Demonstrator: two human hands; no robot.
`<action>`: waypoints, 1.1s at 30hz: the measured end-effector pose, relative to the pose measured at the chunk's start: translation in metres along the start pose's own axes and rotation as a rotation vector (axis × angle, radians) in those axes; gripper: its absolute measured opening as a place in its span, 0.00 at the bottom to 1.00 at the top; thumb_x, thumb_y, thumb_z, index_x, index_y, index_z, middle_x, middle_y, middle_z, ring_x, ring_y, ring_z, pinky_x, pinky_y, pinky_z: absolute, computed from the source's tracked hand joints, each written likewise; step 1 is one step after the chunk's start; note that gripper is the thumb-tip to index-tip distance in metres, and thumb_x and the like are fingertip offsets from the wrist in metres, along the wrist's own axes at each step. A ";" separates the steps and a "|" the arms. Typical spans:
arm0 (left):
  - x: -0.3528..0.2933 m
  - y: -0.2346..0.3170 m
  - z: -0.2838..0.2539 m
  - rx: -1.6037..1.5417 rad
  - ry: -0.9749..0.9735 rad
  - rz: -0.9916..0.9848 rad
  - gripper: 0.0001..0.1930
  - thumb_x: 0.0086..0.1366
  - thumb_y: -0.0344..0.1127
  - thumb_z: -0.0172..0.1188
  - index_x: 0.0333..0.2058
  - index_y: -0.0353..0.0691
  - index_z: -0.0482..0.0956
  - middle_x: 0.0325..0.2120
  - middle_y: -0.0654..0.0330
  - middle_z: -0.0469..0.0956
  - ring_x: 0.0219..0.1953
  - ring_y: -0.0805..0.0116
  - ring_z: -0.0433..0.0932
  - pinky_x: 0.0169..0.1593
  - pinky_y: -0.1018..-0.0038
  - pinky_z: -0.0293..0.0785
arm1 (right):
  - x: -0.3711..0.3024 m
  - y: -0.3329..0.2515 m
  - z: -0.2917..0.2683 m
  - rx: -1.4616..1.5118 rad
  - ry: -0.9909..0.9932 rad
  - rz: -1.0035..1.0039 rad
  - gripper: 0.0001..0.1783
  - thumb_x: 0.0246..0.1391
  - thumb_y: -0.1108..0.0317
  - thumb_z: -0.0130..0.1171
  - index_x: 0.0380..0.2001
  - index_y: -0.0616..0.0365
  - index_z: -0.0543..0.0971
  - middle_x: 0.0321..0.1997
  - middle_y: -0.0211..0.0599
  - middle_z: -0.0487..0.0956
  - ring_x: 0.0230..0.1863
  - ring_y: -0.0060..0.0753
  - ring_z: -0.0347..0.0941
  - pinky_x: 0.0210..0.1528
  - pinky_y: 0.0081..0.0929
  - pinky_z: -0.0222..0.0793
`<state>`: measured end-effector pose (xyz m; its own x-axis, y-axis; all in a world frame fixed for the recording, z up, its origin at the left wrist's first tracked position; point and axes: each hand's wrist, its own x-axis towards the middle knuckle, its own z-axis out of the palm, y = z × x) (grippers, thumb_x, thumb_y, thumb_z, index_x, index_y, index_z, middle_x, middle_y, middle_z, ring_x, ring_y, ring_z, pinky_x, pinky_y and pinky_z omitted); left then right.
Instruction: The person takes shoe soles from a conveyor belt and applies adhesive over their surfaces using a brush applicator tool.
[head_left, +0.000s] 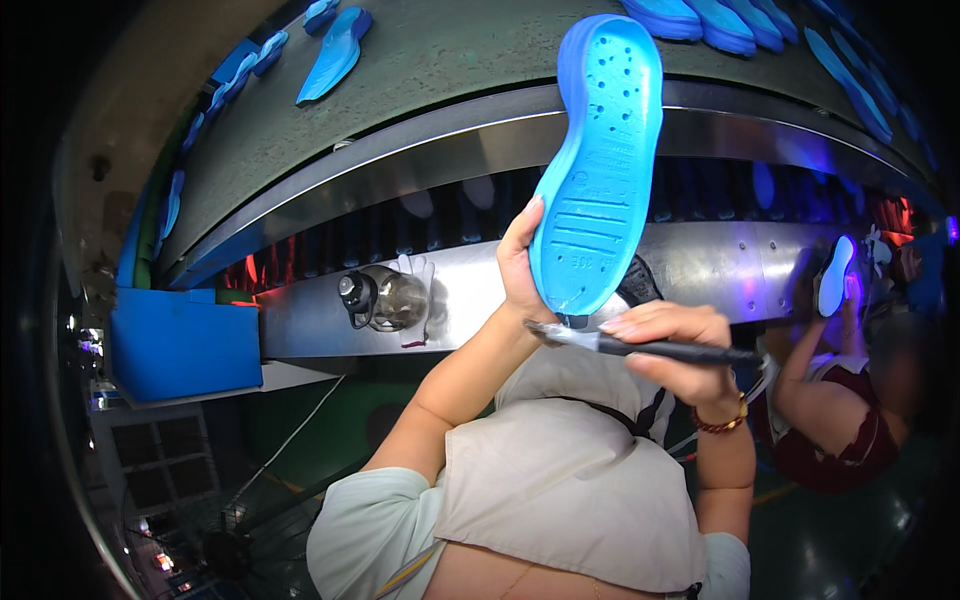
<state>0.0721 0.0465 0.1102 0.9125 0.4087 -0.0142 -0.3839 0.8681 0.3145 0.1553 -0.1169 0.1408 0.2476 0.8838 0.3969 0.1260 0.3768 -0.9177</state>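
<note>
I pinch blue moulded shoe sole above shiny metal surface in left hand; fingers of right hand pinch black-handled brush near sole's lower end. Advise light, even strokes.

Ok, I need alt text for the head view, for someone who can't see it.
The left hand holds up a bright blue shoe sole while the right hand holds a black-handled brush near its lower end. Beyond a metal ledge, more blue soles lie on a green-grey surface.
</note>
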 end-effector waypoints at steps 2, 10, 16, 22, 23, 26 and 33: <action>0.000 0.002 0.005 0.020 0.043 -0.010 0.24 0.60 0.45 0.43 0.48 0.33 0.65 0.42 0.50 0.73 0.42 0.59 0.74 0.47 0.65 0.70 | 0.003 -0.003 -0.006 0.058 0.206 0.117 0.11 0.39 0.80 0.59 0.31 0.67 0.76 0.34 0.47 0.77 0.37 0.34 0.75 0.42 0.26 0.69; 0.010 0.012 0.003 0.022 0.020 -0.104 0.24 0.59 0.44 0.43 0.48 0.31 0.66 0.41 0.49 0.73 0.42 0.57 0.74 0.49 0.63 0.69 | 0.006 0.000 -0.015 -0.159 0.094 0.154 0.10 0.38 0.79 0.58 0.29 0.63 0.77 0.33 0.41 0.78 0.34 0.33 0.75 0.40 0.25 0.68; 0.017 0.018 0.004 0.137 0.199 -0.519 0.22 0.57 0.42 0.49 0.46 0.31 0.69 0.40 0.47 0.73 0.40 0.55 0.75 0.47 0.62 0.69 | 0.003 -0.016 -0.016 -0.353 -0.209 0.012 0.11 0.36 0.77 0.61 0.29 0.60 0.78 0.32 0.40 0.79 0.35 0.37 0.76 0.38 0.25 0.69; 0.010 0.021 0.009 0.499 0.113 -0.866 0.27 0.54 0.41 0.57 0.49 0.30 0.65 0.43 0.45 0.69 0.43 0.60 0.71 0.47 0.69 0.68 | 0.005 -0.019 -0.033 -0.630 -0.470 0.046 0.09 0.36 0.76 0.63 0.27 0.59 0.78 0.30 0.37 0.79 0.34 0.36 0.76 0.37 0.26 0.71; 0.006 0.025 0.011 0.544 0.125 -0.879 0.28 0.54 0.42 0.57 0.50 0.30 0.65 0.44 0.45 0.69 0.43 0.60 0.71 0.47 0.70 0.68 | 0.010 -0.029 -0.038 -0.561 -0.515 0.085 0.08 0.38 0.75 0.62 0.27 0.60 0.78 0.31 0.38 0.79 0.35 0.36 0.76 0.39 0.26 0.71; 0.008 0.024 0.018 0.618 0.148 -0.942 0.30 0.53 0.45 0.57 0.50 0.30 0.64 0.43 0.45 0.69 0.42 0.61 0.72 0.44 0.69 0.70 | 0.001 -0.015 -0.050 -0.447 -0.360 0.189 0.09 0.39 0.76 0.60 0.29 0.61 0.78 0.34 0.42 0.78 0.37 0.36 0.76 0.40 0.25 0.71; 0.000 0.033 0.016 0.700 0.219 -0.976 0.30 0.53 0.46 0.57 0.48 0.29 0.66 0.41 0.46 0.70 0.40 0.62 0.74 0.41 0.71 0.72 | -0.003 -0.010 -0.066 -0.477 -0.425 0.150 0.11 0.39 0.75 0.60 0.31 0.61 0.77 0.35 0.43 0.78 0.38 0.38 0.75 0.41 0.27 0.70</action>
<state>0.0618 0.0708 0.1353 0.7063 -0.2323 -0.6688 0.6696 0.5259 0.5245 0.2168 -0.1418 0.1499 -0.0929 0.9866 0.1339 0.5559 0.1630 -0.8151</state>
